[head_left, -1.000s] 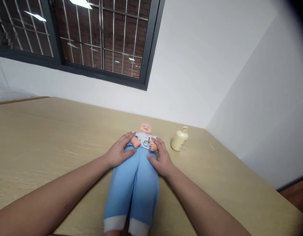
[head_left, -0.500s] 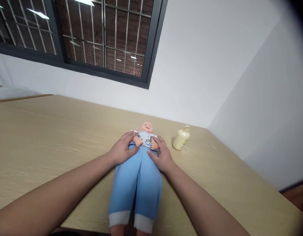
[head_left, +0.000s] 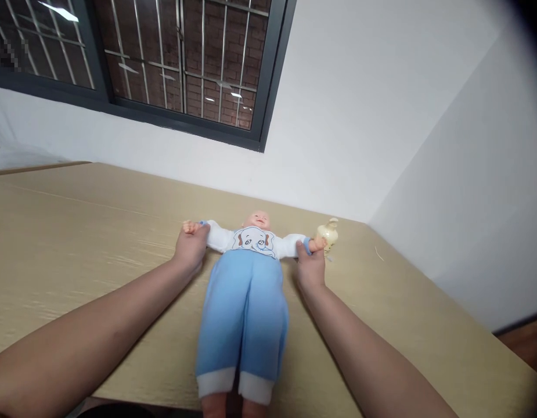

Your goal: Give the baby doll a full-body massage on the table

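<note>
A baby doll (head_left: pixel 246 290) in blue trousers and a white top with an elephant print lies on its back, head toward the wall and feet toward me. Its arms are spread out to both sides. My left hand (head_left: pixel 191 248) is closed around the doll's forearm on the left, close to the blue cuff. On the other side, my right hand (head_left: pixel 310 268) grips the opposite forearm, thumb on top by the cuff. Just behind the doll's hand on the right stands a cream pump bottle (head_left: pixel 328 232), partly covered by that hand.
The doll rests on a light wooden table (head_left: pixel 98 232). A white wall (head_left: pixel 338 104) rises behind it, with a dark-framed, barred window (head_left: pixel 185 64) at upper left. A thin pale strand (head_left: pixel 378 253) lies right of the bottle.
Both hands have moved outward from the doll's belly. The doll's arms, which were folded in on its front, are now stretched wide in my grip, uncovering the elephant print.
</note>
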Tool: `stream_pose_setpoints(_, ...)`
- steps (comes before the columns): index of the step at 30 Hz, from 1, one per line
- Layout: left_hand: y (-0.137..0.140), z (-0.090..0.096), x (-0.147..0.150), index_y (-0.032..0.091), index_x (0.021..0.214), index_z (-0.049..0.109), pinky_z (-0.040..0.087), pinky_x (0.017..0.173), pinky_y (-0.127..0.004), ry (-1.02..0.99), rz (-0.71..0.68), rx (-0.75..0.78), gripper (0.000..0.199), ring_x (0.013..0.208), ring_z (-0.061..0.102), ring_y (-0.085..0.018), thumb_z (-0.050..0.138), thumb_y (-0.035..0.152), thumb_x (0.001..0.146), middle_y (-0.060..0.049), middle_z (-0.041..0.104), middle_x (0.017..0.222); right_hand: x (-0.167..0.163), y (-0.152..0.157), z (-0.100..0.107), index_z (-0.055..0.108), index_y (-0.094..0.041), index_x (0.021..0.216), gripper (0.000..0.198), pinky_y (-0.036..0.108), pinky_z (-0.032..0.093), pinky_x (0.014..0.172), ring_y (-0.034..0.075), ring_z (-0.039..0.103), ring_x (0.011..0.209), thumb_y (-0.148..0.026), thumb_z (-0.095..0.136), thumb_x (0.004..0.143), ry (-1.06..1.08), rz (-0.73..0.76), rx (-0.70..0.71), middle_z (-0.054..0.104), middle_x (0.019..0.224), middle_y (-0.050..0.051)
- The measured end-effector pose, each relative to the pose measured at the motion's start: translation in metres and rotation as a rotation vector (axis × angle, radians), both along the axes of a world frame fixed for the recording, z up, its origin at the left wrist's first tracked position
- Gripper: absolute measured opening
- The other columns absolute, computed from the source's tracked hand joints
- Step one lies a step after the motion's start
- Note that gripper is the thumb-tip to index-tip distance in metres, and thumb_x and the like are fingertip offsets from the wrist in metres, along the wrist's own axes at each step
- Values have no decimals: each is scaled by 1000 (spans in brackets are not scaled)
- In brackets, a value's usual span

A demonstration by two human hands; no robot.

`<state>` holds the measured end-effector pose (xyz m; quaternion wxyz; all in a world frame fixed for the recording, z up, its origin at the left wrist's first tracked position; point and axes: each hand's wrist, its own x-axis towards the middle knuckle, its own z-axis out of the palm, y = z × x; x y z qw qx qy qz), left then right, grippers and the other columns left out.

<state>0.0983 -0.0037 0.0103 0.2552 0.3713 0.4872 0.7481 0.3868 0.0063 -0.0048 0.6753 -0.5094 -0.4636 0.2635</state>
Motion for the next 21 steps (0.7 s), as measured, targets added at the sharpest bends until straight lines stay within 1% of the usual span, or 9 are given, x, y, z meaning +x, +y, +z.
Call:
stream_pose_setpoints(2, -7, 0, 2, 22, 82, 47, 48, 69, -26, 140, 42, -43, 22, 67, 53, -13, 67, 29, 75, 4, 50, 72, -5, -10, 4, 52, -19, 130, 60, 45, 51, 100, 25, 66, 109, -47, 71, 80, -104, 11, 48, 67, 121, 11)
stream_pose_setpoints(3, -12, 0, 5, 22, 91, 52, 50, 74, -29, 249, 39, -60, 22, 75, 58, -16, 67, 31, 77, 1, 57, 80, -8, -16, 6, 49, -20, 134, 61, 45, 50, 103, 25, 64, 114, -46, 69, 82, -146, 47, 89, 64, 127, 12)
stream_pose_setpoints(4, -18, 1, 8, 22, 103, 56, 51, 81, -33, 369, 18, -65, 29, 85, 62, -19, 67, 34, 79, -2, 63, 92, -12, -21, 7, 45, -20, 138, 63, 45, 49, 105, 25, 62, 119, -45, 67, 85, -190, 100, 141, 60, 134, 13)
stream_pose_setpoints(5, -24, 2, 11, 22, 116, 56, 51, 88, -36, 491, -26, -51, 38, 97, 63, -21, 66, 36, 81, -5, 65, 106, -15, -27, 7, 42, -21, 142, 64, 45, 47, 108, 25, 58, 126, -43, 65, 86, -247, 154, 193, 55, 141, 14)
stream_pose_setpoints(7, -35, 5, 15, 23, 136, 47, 46, 103, -42, 737, -131, 11, 58, 119, 58, -26, 66, 38, 83, -10, 59, 132, -19, -35, 7, 37, -23, 148, 69, 46, 42, 114, 26, 48, 138, -39, 65, 87, -405, 233, 273, 46, 151, 13)
stream_pose_setpoints(9, -42, 7, 18, 21, 147, 38, 39, 113, -45, 946, -215, 81, 70, 135, 48, -29, 65, 38, 85, -13, 49, 146, -21, -41, 8, 36, -25, 150, 72, 50, 36, 118, 27, 41, 143, -37, 66, 86, -585, 267, 307, 41, 154, 12)
stream_pose_setpoints(11, -45, 9, 18, 19, 150, 37, 35, 116, -46, 1110, -287, 113, 72, 142, 40, -30, 63, 39, 86, -15, 43, 151, -21, -45, 11, 40, -26, 149, 70, 53, 34, 119, 29, 37, 146, -37, 67, 85, -725, 293, 315, 40, 155, 12)
stream_pose_setpoints(15, -45, 13, 17, 22, 146, 50, 33, 117, -51, 1327, -372, 94, 62, 146, 33, -35, 60, 44, 89, -16, 40, 152, -20, -49, 17, 56, -28, 139, 56, 55, 32, 120, 31, 32, 149, -41, 68, 85, -889, 369, 298, 43, 154, 11)
stream_pose_setpoints(21, -47, 16, 22, 24, 146, 52, 31, 117, -55, 1402, -366, 71, 61, 146, 32, -37, 60, 44, 89, -17, 42, 149, -22, -46, 18, 64, -28, 131, 48, 58, 25, 122, 31, 34, 148, -47, 66, 87, -1005, 374, 319, 49, 150, 12)
